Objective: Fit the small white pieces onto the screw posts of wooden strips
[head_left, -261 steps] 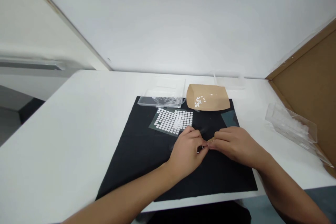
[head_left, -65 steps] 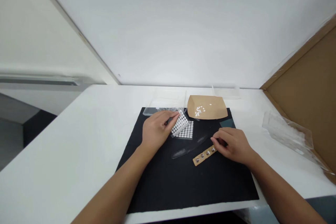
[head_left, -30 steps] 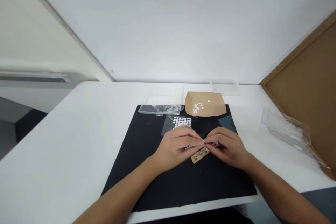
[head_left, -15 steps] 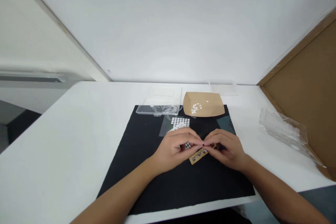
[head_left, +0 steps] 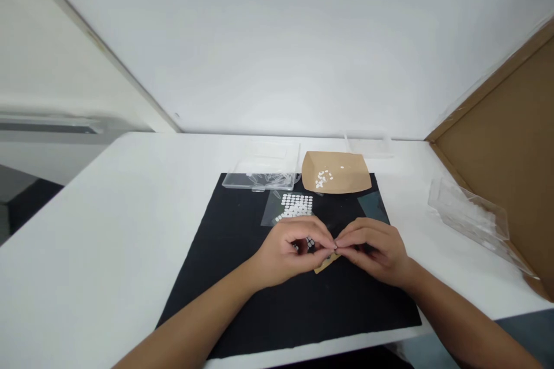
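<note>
My left hand [head_left: 291, 248] and my right hand [head_left: 373, 249] meet fingertip to fingertip over the middle of a black mat [head_left: 242, 277]. Both pinch at one spot above a small brown card strip [head_left: 324, 266], which pokes out below the fingers; what sits between the fingertips is too small to make out. Just behind my left hand lies a clear sheet of white round stickers [head_left: 294, 206], partly hidden by the knuckles.
A brown paper tray [head_left: 335, 174] with several white bits stands at the mat's far edge, a clear plastic box [head_left: 259, 176] to its left. A clear container [head_left: 470, 213] lies at the right by a brown board [head_left: 511, 144]. The white table [head_left: 108, 213] runs left.
The left hand reached back to the sticker sheet, then came forward to meet the right hand over the card strip. In the last second both hands slid slightly nearer, covering more of the strip.
</note>
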The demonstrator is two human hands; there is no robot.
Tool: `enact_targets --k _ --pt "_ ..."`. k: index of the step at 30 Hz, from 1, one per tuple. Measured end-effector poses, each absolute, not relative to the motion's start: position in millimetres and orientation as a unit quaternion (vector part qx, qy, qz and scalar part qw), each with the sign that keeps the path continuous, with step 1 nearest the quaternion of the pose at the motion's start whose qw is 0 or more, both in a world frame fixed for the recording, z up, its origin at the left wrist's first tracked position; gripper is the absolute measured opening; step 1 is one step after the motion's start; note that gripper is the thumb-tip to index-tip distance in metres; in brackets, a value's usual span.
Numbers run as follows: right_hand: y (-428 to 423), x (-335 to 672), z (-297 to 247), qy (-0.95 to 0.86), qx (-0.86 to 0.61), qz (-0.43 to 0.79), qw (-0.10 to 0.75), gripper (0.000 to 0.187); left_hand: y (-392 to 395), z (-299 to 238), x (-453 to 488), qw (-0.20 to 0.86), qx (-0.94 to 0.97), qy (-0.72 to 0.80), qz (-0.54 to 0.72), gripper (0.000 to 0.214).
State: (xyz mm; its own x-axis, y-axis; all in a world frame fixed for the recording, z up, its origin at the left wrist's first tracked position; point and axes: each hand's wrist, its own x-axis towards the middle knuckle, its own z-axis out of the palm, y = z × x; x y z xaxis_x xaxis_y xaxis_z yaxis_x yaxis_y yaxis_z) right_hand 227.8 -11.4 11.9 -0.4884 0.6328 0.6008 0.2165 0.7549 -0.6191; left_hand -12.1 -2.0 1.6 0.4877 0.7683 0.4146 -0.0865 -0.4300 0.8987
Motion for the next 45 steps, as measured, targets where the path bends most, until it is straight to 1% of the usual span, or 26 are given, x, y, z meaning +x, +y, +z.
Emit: enact_targets --k 4,11,18,19,21,24,27,30,33,38,42,45 --pt "-11.1 228.5 12.4 -0.836 -0.239 0.236 0.435 0.021 -0.4 -0.9 -13.3 0.492 0.715 0.233 0.439 0.012" --pt "-13.1 227.3 14.5 -0.846 -0.244 0.223 0.418 0.019 1.3 0.6 -13.3 0.474 0.731 0.225 0.437 0.011" --pt "-15.4 233.2 12.0 -0.880 -0.247 0.189 0.360 0.016 6.8 1.7 -17.7 0.445 0.761 0.210 0.423 0.009" --pt "-14.9 234.4 12.1 -0.884 -0.244 0.185 0.354 0.016 8.7 0.4 -19.9 0.437 0.770 0.201 0.419 0.012" --pt "-13.3 236.6 12.5 -0.890 -0.245 0.182 0.338 0.013 12.4 -2.5 -24.8 0.421 0.788 0.184 0.409 0.029" --pt "-10.1 239.0 11.7 -0.906 -0.256 0.167 0.294 0.008 15.0 -5.8 -30.0 0.392 0.816 0.199 0.374 0.051" --pt "-8.3 240.2 8.0 -0.922 -0.247 0.145 0.261 0.003 12.4 -7.4 -29.6 0.366 0.848 0.245 0.293 0.059" --pt "-8.1 240.6 3.3 -0.932 -0.239 0.123 0.242 0.001 6.2 -7.8 -25.1 0.342 0.867 0.292 0.214 0.051" --pt "-8.2 241.2 0.2 -0.937 -0.244 0.097 0.231 0.001 0.3 -7.8 -20.5 0.328 0.873 0.317 0.170 0.040" --pt "-8.9 242.0 -1.8 -0.941 -0.239 0.073 0.227 0.002 -3.0 -10.4 -16.4 0.327 0.874 0.324 0.156 0.041" --pt "-9.7 240.8 -1.6 -0.943 -0.233 0.064 0.230 0.004 -4.1 -12.5 -15.6 0.317 0.877 0.325 0.158 0.023" --pt "-9.8 239.8 -1.1 -0.943 -0.233 0.065 0.228 0.005 -5.1 -11.8 -16.0 0.314 0.878 0.323 0.161 0.018"
